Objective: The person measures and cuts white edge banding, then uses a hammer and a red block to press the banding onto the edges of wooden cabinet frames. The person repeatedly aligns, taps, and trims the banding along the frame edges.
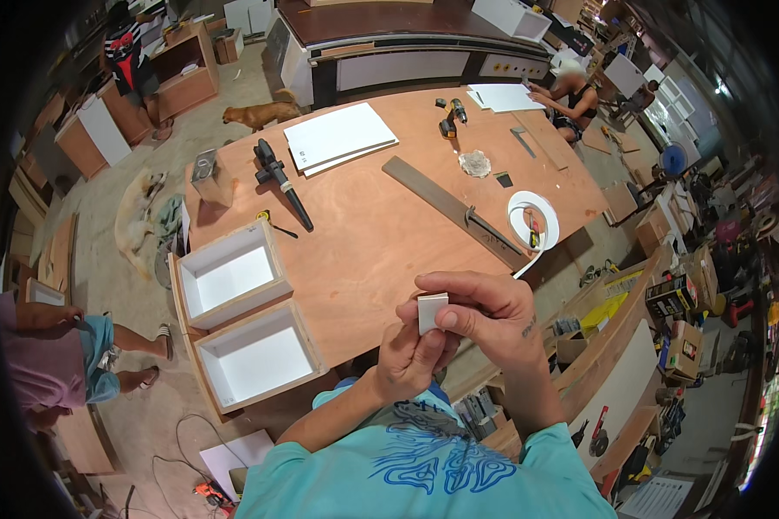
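A small white rectangular piece [431, 313] with a pale edge is pinched between my two hands, in front of my chest and over the near side of the table. My left hand [407, 353] grips it from below and the left, thumb on its lower end. On the right side, my right hand [491, 313] has its thumb against the piece and its index finger curled above the top. What the piece is made of, I cannot tell. Closest on the table to my hands are a long brown wooden strip [424, 189] and a coil of white edge banding [552, 227].
Two open drawer boxes [284, 292] stand at the table's left edge. The wooden table [346, 251] also bears a black blower [277, 177], white panels [342, 134] and a cordless drill [452, 119]. A person [576, 99] works at the far right; another [52, 346] is at left. Dogs [264, 112] are beyond.
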The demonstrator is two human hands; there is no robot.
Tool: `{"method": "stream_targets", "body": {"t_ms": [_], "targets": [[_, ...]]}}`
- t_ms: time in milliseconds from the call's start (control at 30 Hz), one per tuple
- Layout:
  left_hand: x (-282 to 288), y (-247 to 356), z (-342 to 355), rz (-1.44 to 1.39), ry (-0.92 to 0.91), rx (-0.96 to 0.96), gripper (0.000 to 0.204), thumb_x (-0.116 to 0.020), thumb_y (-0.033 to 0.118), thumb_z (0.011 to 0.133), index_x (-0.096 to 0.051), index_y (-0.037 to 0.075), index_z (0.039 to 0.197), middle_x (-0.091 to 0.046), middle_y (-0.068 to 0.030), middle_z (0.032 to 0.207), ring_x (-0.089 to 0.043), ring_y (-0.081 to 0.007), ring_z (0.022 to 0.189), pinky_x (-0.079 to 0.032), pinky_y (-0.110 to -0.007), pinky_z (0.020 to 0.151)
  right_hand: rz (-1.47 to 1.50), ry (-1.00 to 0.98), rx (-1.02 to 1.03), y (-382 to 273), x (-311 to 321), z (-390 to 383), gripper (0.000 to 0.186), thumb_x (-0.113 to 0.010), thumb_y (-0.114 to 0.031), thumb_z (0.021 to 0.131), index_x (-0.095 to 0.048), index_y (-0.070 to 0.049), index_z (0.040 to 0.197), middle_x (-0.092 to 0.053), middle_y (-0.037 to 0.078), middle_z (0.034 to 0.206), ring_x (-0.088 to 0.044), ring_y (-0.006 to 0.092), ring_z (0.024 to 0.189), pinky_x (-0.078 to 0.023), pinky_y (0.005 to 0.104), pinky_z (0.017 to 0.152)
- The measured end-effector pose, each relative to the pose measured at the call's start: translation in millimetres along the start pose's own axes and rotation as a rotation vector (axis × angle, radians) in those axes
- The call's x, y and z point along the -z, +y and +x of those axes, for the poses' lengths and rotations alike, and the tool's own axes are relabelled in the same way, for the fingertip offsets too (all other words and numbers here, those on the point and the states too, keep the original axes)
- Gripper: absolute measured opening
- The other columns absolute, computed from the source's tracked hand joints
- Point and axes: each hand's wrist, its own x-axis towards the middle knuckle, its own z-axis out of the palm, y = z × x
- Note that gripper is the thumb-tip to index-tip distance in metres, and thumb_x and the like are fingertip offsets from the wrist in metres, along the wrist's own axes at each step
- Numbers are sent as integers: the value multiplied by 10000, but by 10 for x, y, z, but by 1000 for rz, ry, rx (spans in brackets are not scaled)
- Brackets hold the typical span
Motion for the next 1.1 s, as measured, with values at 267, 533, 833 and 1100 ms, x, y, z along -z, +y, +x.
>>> {"method": "stream_targets", "body": {"t_ms": [267,533,833,1100], "targets": [[-67,93,43,-30,-8,75,271,-369,258,1078,-482,12,1087,-478,-7,697,-442,-77,532,-347,-232,465,103,62,-36,43,27,2,294,-618,-60,950,-625,41,1226,-727,177,1037,-639,99,549,-520,217,423],[-166,46,36,13,13,57,239,-396,222,1071,-495,10,1120,-477,6,732,-430,-54,570,-344,-218,493,66,77,34,66,78,-85,281,-621,-56,950,-627,64,1204,-729,177,1026,-674,104,666,-556,209,499],[-214,82,60,125,23,25,325,-400,311,1072,-530,15,1045,-485,-12,680,-443,-74,550,-335,-233,477,24,25,38,110,87,-129,379,-608,-174,986,-569,48,1291,-710,81,977,-639,66,732,-532,188,580],[-75,86,431,-271,499,121,350,-497,383,1029,-539,36,1044,-500,-31,686,-460,-102,532,-389,-244,471,-167,-1,94,1066,222,-207,533,-642,-169,952,-453,47,1400,-641,76,1026,-616,112,811,-522,258,698]]}}
